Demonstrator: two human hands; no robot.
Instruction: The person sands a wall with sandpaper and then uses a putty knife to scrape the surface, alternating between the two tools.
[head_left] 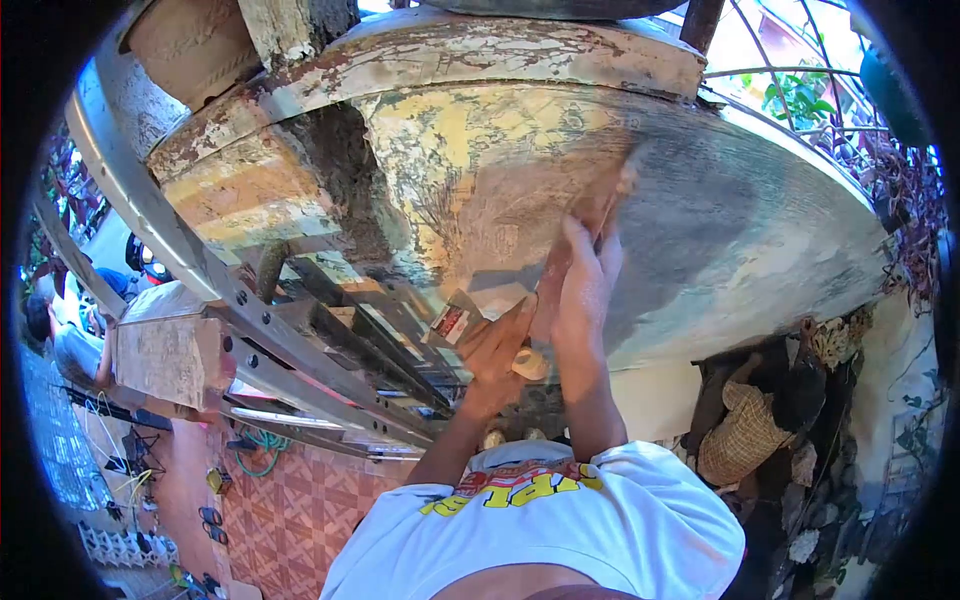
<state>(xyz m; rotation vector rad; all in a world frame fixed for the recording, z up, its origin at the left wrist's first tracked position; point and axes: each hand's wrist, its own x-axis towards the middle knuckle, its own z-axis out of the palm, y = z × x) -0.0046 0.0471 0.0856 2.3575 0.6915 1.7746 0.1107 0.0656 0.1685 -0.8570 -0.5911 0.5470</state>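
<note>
A putty knife is in my left hand, which is closed round it. The wide metal blade with a red label points up and left, and the rounded wooden handle end sticks out on the right. My right hand is raised against the painted wall panel, its fingers smeared by motion. Along its palm runs a reddish-brown flat strip, whose kind I cannot tell. Yellow paint flakes on the panel's left side; greyish, worn surface lies to the right.
A metal ladder stands close on my left. Past it, a person is in view at far left. Another person in a patterned top crouches below right among stones. Red patterned tiles cover the ground. A peeling ledge bears pots overhead.
</note>
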